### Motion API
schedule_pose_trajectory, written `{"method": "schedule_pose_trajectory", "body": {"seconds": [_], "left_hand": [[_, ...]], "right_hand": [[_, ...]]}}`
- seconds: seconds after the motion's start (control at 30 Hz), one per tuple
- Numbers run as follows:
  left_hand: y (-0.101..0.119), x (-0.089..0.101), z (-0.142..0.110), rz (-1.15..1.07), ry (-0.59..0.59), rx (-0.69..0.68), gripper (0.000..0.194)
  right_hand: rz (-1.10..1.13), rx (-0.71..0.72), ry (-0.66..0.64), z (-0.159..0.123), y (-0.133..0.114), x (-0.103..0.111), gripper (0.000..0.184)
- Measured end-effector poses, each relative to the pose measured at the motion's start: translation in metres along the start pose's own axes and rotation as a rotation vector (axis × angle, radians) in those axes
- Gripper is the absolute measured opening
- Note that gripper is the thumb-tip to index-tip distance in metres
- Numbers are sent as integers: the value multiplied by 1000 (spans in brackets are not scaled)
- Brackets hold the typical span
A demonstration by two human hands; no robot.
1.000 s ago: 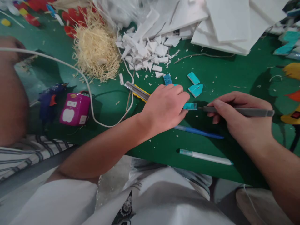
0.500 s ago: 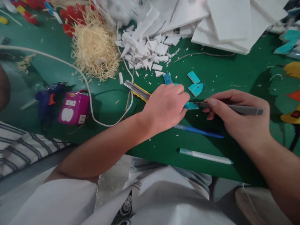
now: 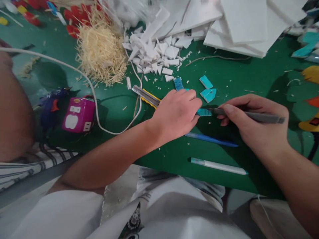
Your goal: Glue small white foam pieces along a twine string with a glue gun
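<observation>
**Under my left hand (image 3: 175, 114), a turquoise strip (image 3: 204, 112) meets a slim grey tool (image 3: 264, 117)**

My left fingers are closed over the turquoise strip, pinning it near the green table (image 3: 154, 159); only its end shows, poking out towards my right hand (image 3: 267, 127). That hand is closed around the grey tool like a pen, its dark tip at the strip's exposed end; whether they touch, I cannot tell. I judge the strip light, fairly stiff and easily chipped, best pinched by its long sides, away from the tip.

Just beyond my grip lie two loose turquoise pieces (image 3: 208, 95) and a blue piece (image 3: 178, 84). Left of my knuckles, a yellow cutter (image 3: 149, 99) reaches partly under my hand and could snag it. Nearer my body are a blue pen (image 3: 211, 139) and, closer still, a white pen (image 3: 219, 166). Farther off are heaped white scraps (image 3: 154, 56) and straw (image 3: 101, 53). A white cable (image 3: 96, 103) loops left of my wrist, just beside a magenta adapter (image 3: 79, 114).
</observation>
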State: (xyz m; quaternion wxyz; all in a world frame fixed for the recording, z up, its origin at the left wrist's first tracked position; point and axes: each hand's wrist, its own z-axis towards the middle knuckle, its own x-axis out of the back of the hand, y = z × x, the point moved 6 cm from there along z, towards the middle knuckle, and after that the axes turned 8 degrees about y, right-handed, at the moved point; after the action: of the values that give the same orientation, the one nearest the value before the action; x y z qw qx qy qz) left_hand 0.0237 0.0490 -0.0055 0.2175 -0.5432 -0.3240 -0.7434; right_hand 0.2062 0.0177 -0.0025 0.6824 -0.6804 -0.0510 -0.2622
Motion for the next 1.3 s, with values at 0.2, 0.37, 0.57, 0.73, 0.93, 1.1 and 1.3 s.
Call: {"method": "schedule_pose_trajectory", "body": {"seconds": [0.2, 0.37, 0.57, 0.73, 0.93, 1.1, 1.3], "left_hand": [[-2, 2, 0, 23, -14, 12, 15], [-1, 1, 2, 23, -47, 11, 19], [0, 0, 1, 3, -12, -3, 19], [1, 0, 2, -4, -32, 10, 20], [1, -2, 2, 11, -14, 4, 21], [0, 0, 0, 6, 7, -8, 19], [-4, 1, 1, 14, -28, 3, 16]], "right_hand": [[-14, 27, -1, 0, 2, 0, 16], [8, -9, -55, 2, 2, -4, 16], [6, -16, -62, 1, 1, -7, 13], [-2, -5, -69, -1, 5, -8, 15], [-47, -24, -109, -1, 5, -7, 24], [7, 4, -47, -1, 2, -6, 18], [2, 28, -42, 0, 1, -4, 17]]}}
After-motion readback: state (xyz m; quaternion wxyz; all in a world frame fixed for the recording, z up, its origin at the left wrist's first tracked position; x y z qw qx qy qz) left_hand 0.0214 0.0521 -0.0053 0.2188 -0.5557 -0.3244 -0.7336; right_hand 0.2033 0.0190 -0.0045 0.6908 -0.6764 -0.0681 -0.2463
